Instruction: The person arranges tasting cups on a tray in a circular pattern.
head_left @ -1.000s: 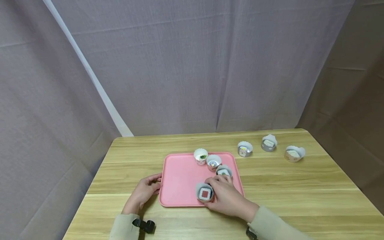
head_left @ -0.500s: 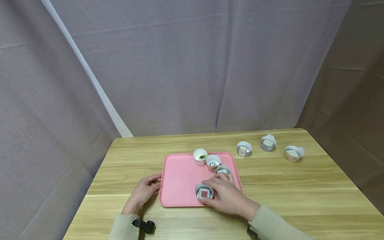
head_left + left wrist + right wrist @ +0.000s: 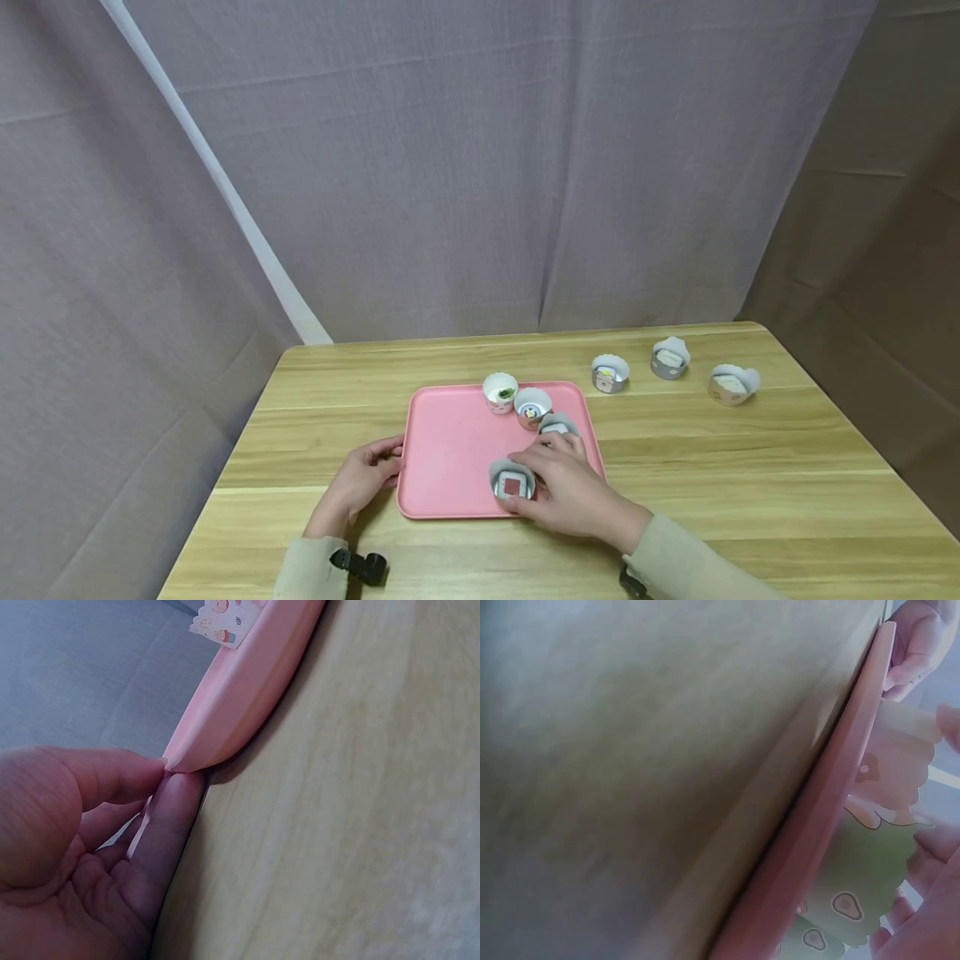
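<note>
At the left edge of the pink tray (image 3: 447,446), my left hand (image 3: 358,482) pinches the rim, thumb on top and a finger underneath, as the left wrist view shows. My right hand (image 3: 573,492) is over the tray's front right, fingers bent, thumb tip at the rim of a paper baking cup (image 3: 498,472). Inside it sits a white square piece with a red centre (image 3: 512,485); whether my fingers grip either, I cannot tell. Behind this hand another cup (image 3: 558,421) is partly covered. In the right wrist view a green avocado-print cup (image 3: 862,877) lies below the fingers.
Toward the tray's back stand a white cup with something green inside (image 3: 500,392) and a cup with a round patterned piece (image 3: 533,407). Off the tray, at the back right, are three filled cups: grey (image 3: 609,373), grey (image 3: 670,358) and tan (image 3: 733,385). A curtain hangs behind the table.
My right thumb has risen from the low front of the red-centred piece's cup to its rim. The cup, the tray and my left hand have stayed nearly in place.
</note>
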The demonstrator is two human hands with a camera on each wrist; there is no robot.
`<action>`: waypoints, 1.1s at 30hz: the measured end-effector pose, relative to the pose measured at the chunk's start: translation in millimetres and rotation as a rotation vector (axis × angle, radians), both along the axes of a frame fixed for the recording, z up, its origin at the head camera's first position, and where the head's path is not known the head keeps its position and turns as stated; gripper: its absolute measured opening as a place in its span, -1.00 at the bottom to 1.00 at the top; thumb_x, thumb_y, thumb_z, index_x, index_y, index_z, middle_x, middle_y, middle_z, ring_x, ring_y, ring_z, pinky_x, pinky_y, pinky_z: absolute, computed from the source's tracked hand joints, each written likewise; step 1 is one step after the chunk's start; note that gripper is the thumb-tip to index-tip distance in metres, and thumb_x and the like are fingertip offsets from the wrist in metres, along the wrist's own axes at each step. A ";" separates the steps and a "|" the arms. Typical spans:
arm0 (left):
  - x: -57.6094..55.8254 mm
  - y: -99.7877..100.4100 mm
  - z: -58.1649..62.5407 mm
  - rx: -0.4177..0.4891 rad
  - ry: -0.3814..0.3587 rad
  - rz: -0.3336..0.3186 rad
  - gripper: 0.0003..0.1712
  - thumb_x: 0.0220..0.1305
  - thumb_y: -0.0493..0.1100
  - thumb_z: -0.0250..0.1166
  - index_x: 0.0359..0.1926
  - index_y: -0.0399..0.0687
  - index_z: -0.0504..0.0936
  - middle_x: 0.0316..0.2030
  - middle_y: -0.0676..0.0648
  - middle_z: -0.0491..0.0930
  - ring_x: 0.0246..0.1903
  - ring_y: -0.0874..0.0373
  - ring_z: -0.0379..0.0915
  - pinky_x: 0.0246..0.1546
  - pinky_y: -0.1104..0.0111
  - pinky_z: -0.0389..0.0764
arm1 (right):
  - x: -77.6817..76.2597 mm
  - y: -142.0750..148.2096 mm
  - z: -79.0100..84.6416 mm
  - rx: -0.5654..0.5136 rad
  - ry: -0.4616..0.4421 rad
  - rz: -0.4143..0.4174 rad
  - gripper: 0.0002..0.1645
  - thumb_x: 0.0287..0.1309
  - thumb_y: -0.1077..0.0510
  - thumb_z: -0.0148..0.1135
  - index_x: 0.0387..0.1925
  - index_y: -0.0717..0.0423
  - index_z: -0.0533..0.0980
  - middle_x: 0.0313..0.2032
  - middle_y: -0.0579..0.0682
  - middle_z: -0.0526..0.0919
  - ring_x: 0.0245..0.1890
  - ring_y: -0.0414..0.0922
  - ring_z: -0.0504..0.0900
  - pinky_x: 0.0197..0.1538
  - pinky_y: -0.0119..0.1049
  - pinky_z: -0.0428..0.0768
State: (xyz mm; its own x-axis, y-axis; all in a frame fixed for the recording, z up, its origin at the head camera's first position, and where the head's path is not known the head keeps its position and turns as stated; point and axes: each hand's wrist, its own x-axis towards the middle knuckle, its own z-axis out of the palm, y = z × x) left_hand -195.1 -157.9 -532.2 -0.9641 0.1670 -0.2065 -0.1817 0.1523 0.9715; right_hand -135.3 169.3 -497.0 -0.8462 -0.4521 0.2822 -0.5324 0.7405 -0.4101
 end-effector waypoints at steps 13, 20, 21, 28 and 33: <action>0.4 -0.7 0.7 0.005 0.008 -0.012 -0.55 0.33 -0.38 0.17 0.24 -0.27 0.49 -0.04 -0.21 0.52 -0.17 0.04 0.52 -0.20 0.28 0.65 | -6.9 33.8 18.8 -0.189 -0.022 -0.119 -0.22 0.07 -0.34 0.29 0.26 -0.10 0.43 0.10 -0.17 0.50 0.10 -0.21 0.31 0.09 -0.03 0.36; 0.1 -0.9 1.7 0.002 0.007 -0.015 -0.55 0.33 -0.37 0.17 0.24 -0.27 0.48 -0.05 -0.21 0.53 -0.18 0.05 0.53 -0.21 0.28 0.65 | -10.6 71.7 18.0 -0.203 -0.035 -0.216 -0.27 0.13 -0.27 0.29 0.25 -0.03 0.40 0.08 -0.06 0.53 0.12 -0.07 0.35 0.13 0.10 0.36; 0.0 -0.9 1.5 0.001 0.005 -0.013 -0.54 0.33 -0.37 0.17 0.24 -0.26 0.48 -0.05 -0.21 0.53 -0.18 0.06 0.53 -0.21 0.29 0.65 | -11.4 78.0 16.3 -0.207 -0.043 -0.229 -0.26 0.14 -0.25 0.29 0.26 -0.01 0.39 0.09 -0.04 0.52 0.13 -0.04 0.35 0.13 0.13 0.37; 0.7 -0.3 3.8 0.002 -0.004 -0.007 -0.54 0.34 -0.36 0.17 0.25 -0.25 0.48 -0.03 -0.21 0.52 -0.18 0.05 0.53 -0.19 0.26 0.65 | -19.2 124.1 5.4 -0.269 -0.079 -0.338 -0.25 0.21 -0.17 0.26 0.26 0.21 0.35 0.08 0.21 0.50 0.09 0.15 0.42 0.10 0.22 0.41; 1.6 -0.2 4.2 0.003 -0.003 -0.008 -0.54 0.34 -0.35 0.18 0.26 -0.25 0.47 -0.03 -0.21 0.53 -0.17 0.04 0.52 -0.19 0.24 0.65 | -24.1 153.8 2.0 -0.378 -0.064 -0.488 -0.24 0.26 -0.11 0.23 0.28 0.30 0.27 0.07 0.26 0.47 0.04 0.12 0.38 0.04 0.04 0.38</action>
